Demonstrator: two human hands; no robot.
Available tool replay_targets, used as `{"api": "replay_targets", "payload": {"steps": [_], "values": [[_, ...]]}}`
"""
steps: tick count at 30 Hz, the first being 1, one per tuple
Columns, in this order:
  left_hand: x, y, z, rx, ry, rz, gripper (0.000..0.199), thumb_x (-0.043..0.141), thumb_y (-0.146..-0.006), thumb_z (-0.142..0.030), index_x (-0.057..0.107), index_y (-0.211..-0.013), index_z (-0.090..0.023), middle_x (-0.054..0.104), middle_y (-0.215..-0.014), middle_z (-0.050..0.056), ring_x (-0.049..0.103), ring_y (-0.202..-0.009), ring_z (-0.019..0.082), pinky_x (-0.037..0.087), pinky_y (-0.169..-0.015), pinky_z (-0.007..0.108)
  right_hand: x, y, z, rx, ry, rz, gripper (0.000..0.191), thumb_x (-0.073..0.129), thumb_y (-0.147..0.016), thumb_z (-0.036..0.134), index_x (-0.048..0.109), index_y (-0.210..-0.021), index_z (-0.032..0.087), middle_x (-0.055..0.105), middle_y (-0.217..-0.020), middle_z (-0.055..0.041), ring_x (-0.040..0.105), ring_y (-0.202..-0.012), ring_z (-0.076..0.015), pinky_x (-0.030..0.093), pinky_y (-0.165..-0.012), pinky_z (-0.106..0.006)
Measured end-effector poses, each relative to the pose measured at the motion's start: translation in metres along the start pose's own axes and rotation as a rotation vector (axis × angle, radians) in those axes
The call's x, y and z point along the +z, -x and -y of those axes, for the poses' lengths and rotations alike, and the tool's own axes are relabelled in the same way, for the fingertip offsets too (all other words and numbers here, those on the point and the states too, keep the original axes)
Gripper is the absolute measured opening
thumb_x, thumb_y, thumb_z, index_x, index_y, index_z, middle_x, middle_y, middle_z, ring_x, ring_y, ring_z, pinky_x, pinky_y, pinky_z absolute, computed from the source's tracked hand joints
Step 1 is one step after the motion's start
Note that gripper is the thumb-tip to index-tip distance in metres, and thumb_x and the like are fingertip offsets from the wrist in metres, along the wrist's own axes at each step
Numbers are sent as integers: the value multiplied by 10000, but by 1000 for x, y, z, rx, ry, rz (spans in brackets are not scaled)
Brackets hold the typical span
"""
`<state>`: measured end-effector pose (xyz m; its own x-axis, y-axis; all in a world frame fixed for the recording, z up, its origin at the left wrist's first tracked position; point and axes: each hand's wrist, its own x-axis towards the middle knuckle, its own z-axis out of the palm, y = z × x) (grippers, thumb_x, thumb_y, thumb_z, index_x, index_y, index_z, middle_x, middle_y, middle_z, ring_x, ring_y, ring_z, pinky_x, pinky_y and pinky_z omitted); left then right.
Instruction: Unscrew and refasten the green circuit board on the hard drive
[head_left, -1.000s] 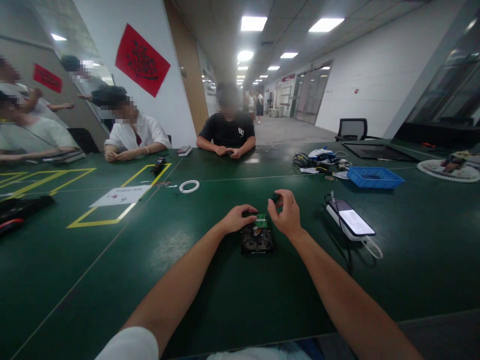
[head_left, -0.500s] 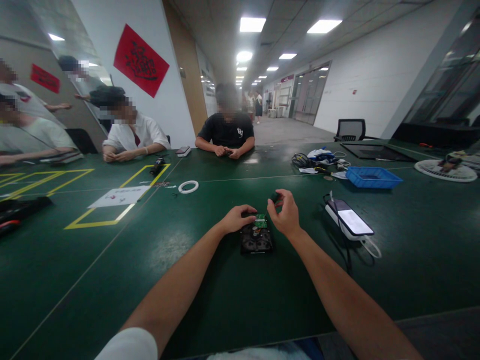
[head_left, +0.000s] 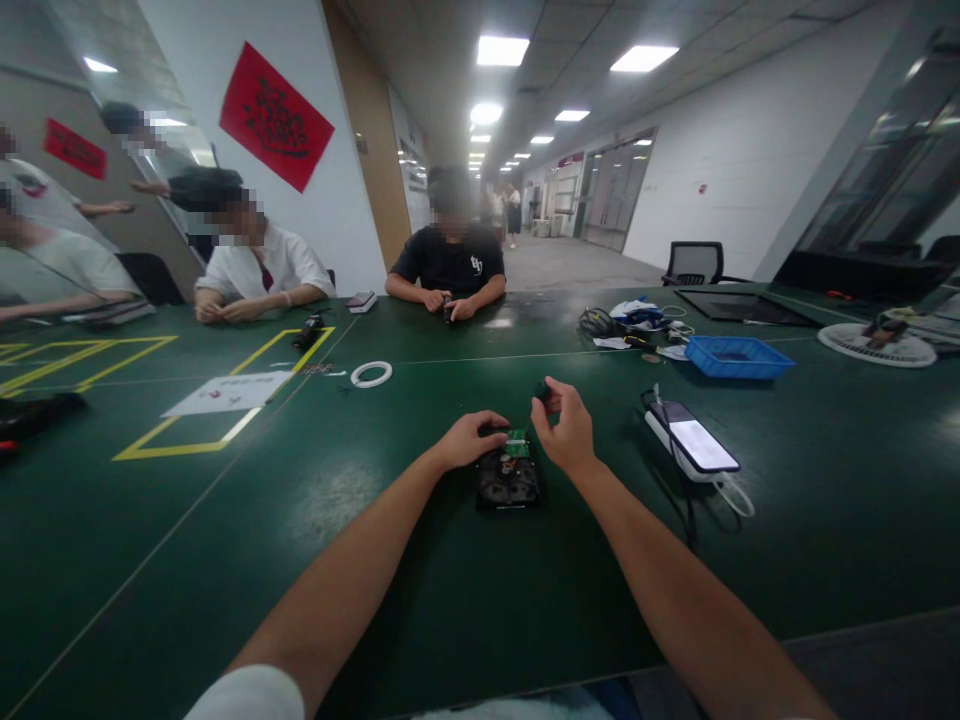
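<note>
A black hard drive point(head_left: 508, 487) with a green circuit board point(head_left: 517, 443) at its far end lies flat on the green table in front of me. My left hand point(head_left: 471, 440) grips the drive's far left side, its thumb on the edge of the board and its fingers curved over the back. Over the drive's far right corner, my right hand point(head_left: 565, 425) pinches a screwdriver point(head_left: 541, 391) by its dark handle. The thin shaft points down toward the board's right edge; whether the tip touches a screw is too small to tell.
A phone on a white power bank point(head_left: 694, 440) with cables lies to the right. Beyond it are a blue tray point(head_left: 739, 358), a tangle of cables point(head_left: 600, 321) and a white fan grille point(head_left: 876, 344). A white ring point(head_left: 372, 374) and a paper sheet point(head_left: 227, 393) lie left. People sit across the table.
My right hand has turned the screwdriver handle slightly, so its red part no longer shows. My left hand stays on the drive. The whole view has shifted a little.
</note>
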<state>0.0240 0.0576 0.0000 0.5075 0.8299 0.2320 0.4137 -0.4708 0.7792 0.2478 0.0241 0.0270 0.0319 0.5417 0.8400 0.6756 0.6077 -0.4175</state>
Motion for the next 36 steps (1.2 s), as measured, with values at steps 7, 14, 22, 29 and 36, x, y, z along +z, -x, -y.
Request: {"api": "replay_targets", "payload": {"steps": [7,14,22,29,36], "values": [[0,0,1,38,6,-6,346,699,-860,-351,704,-1176,-211,729,-1157,48,675,-1067,229,505,-1006,376,4,-1,3,6,-49,-53,424,621,-944,375,481,-1318,235,637,-1221,-126,695,-878,-221,649,-716,-402],[0,-1,2,12,-10,-2,347,701,-860,-358,704,-1174,-210,724,-1176,49,668,-1086,226,495,-1026,371,-4,-3,2,-6,0,-18,370,610,-948,354,524,-1284,225,590,-1129,-114,625,-732,-176,628,-703,-390],[0,0,3,29,2,1,354,701,-862,-358,702,-1180,-203,727,-1169,50,669,-1081,226,497,-1014,364,0,0,2,66,-44,-7,407,605,-947,366,472,-1303,220,653,-1087,-97,674,-777,-200,618,-719,-384],[1,0,5,19,-10,-10,356,702,-861,-354,705,-1188,-212,731,-1156,49,675,-1077,228,498,-1021,371,-3,0,1,61,8,12,423,620,-937,418,495,-1284,214,621,-1035,-78,637,-723,-182,599,-704,-375],[0,-1,5,22,-16,2,364,702,-861,-364,705,-1194,-215,727,-1168,49,674,-1075,228,501,-1015,366,1,0,2,89,-53,4,423,577,-958,376,455,-1326,207,640,-1142,-123,677,-829,-209,608,-728,-373]]}}
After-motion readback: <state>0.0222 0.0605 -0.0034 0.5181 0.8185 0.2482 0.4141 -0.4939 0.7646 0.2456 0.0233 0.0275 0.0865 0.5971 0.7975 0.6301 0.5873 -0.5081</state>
